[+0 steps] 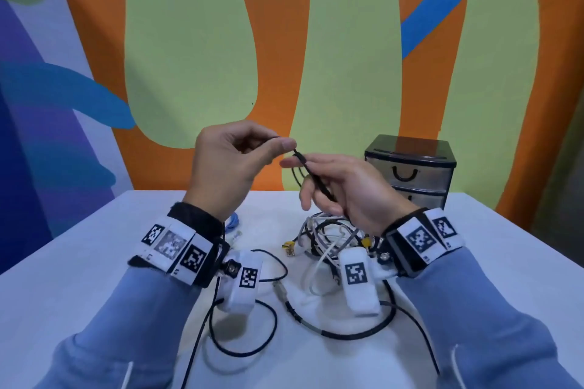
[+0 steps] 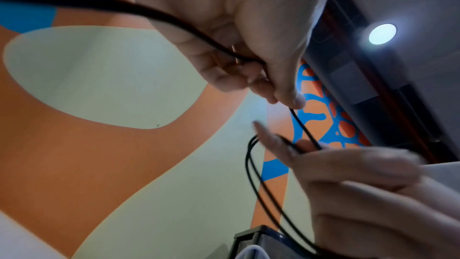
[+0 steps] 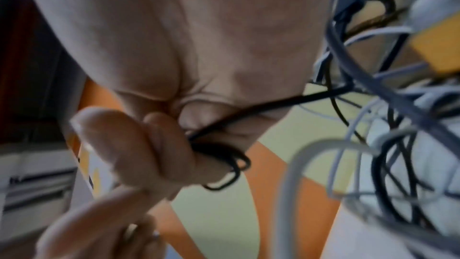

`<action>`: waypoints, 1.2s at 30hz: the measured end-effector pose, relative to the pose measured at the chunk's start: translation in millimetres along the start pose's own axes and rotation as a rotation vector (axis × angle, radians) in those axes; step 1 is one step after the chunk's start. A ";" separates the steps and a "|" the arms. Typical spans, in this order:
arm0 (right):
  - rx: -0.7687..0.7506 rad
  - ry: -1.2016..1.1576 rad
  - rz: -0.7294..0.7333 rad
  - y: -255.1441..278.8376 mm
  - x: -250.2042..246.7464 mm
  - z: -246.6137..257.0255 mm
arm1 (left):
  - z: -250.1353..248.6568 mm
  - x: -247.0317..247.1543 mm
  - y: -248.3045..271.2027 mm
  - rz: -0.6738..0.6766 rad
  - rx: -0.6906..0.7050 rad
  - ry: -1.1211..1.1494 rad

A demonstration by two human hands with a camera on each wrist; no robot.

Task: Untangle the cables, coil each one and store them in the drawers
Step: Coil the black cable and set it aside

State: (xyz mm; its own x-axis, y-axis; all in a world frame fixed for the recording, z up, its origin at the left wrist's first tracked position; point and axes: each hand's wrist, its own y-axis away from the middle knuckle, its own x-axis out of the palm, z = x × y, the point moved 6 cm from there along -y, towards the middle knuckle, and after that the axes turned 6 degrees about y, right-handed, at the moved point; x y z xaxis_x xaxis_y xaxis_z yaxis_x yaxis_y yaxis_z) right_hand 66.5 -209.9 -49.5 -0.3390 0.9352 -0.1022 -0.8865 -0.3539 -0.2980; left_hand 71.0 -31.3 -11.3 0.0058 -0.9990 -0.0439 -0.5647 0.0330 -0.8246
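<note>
Both hands are raised above the white table, sharing one thin black cable. My left hand pinches the black cable between thumb and fingertips. My right hand grips small loops of the same black cable in its curled fingers, just right of the left hand. More of this cable trails down to the table in slack curves. A tangle of white, grey and black cables lies under the right hand. The black drawer unit stands at the back right, drawers closed.
A blue cable lies behind the left wrist. A yellow-tipped plug sticks out of the tangle. A grey-sleeved cable curves across the near table. A painted wall rises directly behind the table's far edge.
</note>
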 end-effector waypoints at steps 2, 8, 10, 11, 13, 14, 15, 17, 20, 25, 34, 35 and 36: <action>0.021 -0.105 0.070 5.1 5.3 2.8 | 6.8 -8.0 -0.7 -0.099 0.001 -0.022; -0.040 -0.368 0.142 9.3 6.3 12.0 | 21.3 -1.0 1.2 -0.087 -0.090 -0.114; -0.116 -0.429 0.082 8.1 2.9 17.9 | 32.2 14.0 5.5 0.029 -0.207 -0.118; -0.155 -0.481 0.039 6.7 0.1 20.4 | 36.7 23.8 9.1 0.118 -0.283 -0.097; -0.242 -0.597 -0.053 3.4 -8.0 22.7 | 39.6 44.3 20.9 0.343 -0.425 -0.079; -0.289 -0.641 -0.113 2.3 -14.0 22.1 | 37.9 54.0 28.2 0.457 -0.476 -0.084; -0.329 -0.662 -0.186 1.8 -21.0 20.4 | 34.6 62.9 35.3 0.559 -0.504 -0.084; -0.372 -0.610 -0.335 0.8 -33.0 14.5 | 26.4 75.1 44.5 0.693 -0.498 -0.076; -0.341 -0.313 -0.471 -3.0 -36.6 7.8 | 17.4 76.0 42.8 0.697 -0.443 -0.083; -0.267 0.311 -0.477 -2.9 -22.9 6.0 | 14.5 44.3 19.7 0.427 -0.376 0.045; -0.043 0.246 -0.096 -2.1 -2.3 1.3 | 18.0 5.6 2.0 -0.055 -0.262 0.249; -0.024 0.205 -0.028 -0.5 1.3 0.4 | 17.7 0.5 0.6 -0.096 -0.239 0.255; -0.009 0.150 0.037 1.3 5.1 0.5 | 17.2 -3.1 -0.2 -0.124 -0.218 0.250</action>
State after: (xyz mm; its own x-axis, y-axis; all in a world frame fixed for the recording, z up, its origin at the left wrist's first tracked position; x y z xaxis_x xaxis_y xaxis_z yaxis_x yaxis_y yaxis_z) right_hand 63.5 -205.6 -50.0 -0.3201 0.9128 -0.2537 -0.8710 -0.3889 -0.3002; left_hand 85.4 -27.6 -20.7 -0.1019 -0.9723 0.2102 -0.7352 -0.0687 -0.6743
